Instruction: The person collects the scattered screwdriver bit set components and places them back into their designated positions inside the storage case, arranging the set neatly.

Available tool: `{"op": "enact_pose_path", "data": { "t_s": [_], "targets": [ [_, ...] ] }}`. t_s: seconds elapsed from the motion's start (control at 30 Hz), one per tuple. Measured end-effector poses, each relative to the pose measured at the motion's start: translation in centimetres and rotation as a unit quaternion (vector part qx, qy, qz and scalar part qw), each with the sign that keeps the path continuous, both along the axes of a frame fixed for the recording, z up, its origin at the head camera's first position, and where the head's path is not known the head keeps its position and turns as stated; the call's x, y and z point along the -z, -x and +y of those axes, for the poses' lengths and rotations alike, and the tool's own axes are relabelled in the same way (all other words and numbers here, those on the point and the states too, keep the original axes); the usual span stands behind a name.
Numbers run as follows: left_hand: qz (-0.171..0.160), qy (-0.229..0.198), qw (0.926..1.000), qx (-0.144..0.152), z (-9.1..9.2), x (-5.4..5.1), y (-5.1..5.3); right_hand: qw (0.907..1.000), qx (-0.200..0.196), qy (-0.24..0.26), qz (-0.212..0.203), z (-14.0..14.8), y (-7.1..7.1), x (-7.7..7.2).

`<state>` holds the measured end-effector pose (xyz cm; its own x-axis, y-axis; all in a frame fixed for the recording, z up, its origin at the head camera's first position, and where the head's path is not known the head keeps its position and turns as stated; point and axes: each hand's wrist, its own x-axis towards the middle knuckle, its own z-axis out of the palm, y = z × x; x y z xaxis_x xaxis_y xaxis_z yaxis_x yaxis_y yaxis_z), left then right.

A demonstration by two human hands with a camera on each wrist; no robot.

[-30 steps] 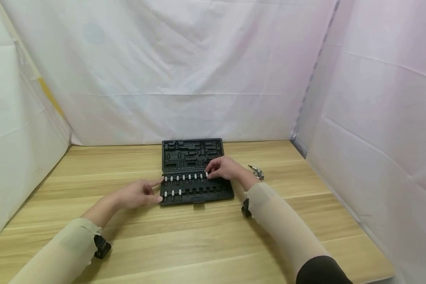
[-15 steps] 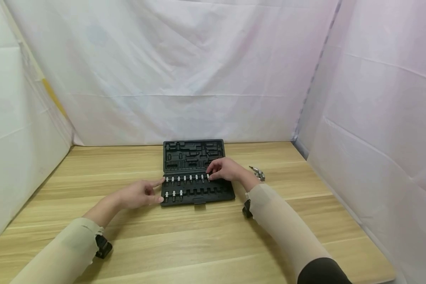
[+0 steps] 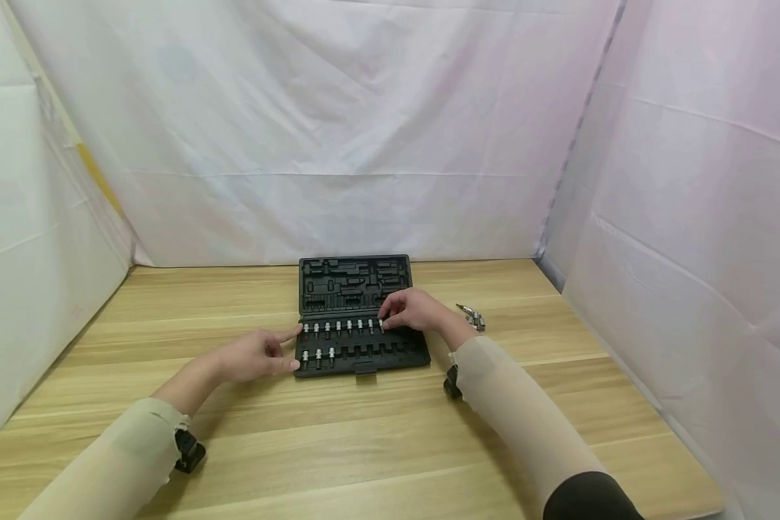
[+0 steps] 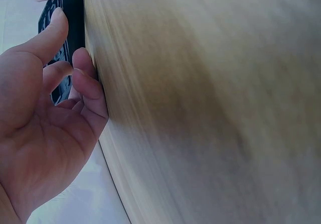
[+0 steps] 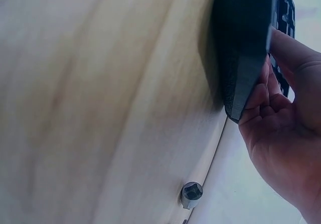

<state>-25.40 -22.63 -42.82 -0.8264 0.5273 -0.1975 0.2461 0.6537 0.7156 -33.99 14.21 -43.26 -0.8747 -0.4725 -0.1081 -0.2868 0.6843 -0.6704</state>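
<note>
Your right hand (image 3: 412,310) is drawn narrow at the right end of the back row in the black case (image 3: 399,362), thumb and fingers pinching one small socket (image 3: 381,324) there. Your left hand (image 3: 250,355) is spread wide at the case's left edge: the forefinger touches that edge towards the back, the thumb rests near the front left corner, and the other fingers curl loosely below.

The case lies open on the wooden table (image 3: 338,433), its lid (image 3: 357,269) laid back at the far side. Counting the one you pinch, the back row of sockets (image 3: 339,328) in the case numbers eight. The front row of sockets (image 3: 318,355) has three, at the case's left end, with moulded slots (image 3: 380,349) to their right.

Well apart from the case, on its right, lies a small heap of metal pieces (image 3: 474,318). Behind the case hangs a white sheet (image 3: 338,123).
</note>
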Motion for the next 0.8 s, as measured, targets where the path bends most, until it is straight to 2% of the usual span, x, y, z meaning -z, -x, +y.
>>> {"op": "enact_pose_path", "data": {
  "t_s": [0.53,0.8],
  "targets": [
    [0.000,0.004,1.0000,-0.001,-0.1,0.0,0.0,1.0000,-0.004,-0.006,0.000,0.0,0.1,0.0],
    [-0.003,0.000,1.0000,-0.003,0.0,-0.1,0.0,0.9993,-0.002,0.036,0.010,2.2,-0.2,-0.6]
  ]
}}
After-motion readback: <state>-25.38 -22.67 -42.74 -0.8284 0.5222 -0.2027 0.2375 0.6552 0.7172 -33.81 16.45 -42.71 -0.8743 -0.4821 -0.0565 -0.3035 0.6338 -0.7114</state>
